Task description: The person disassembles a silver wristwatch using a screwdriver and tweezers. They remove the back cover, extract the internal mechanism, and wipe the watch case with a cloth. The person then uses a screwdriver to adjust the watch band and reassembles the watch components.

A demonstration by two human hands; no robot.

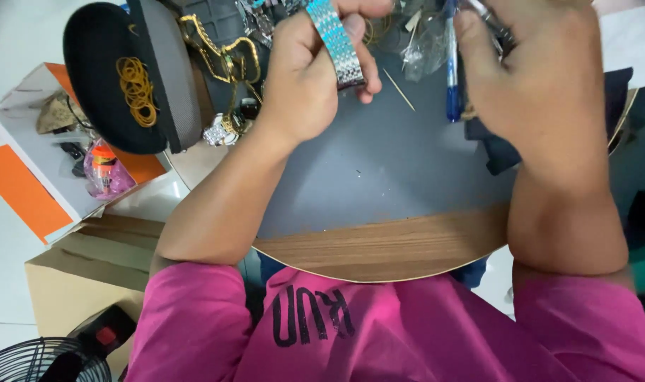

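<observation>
My left hand (312,67) grips a silver metal link watch band (335,41), holding it upright over a grey mat (379,170) on a round wooden table (393,247). My right hand (542,78) is closed around a thin metal tool (493,22) near the top edge; its tip is hidden between the hands. A blue pen (453,67) and a thin wooden stick (399,88) lie on the mat between my hands.
A black round lid with yellow rubber bands (135,88) sits at the left, next to gold chains (223,60). An orange and white box (32,170) and cardboard boxes (89,262) stand left of the table. A fan (39,361) is at bottom left.
</observation>
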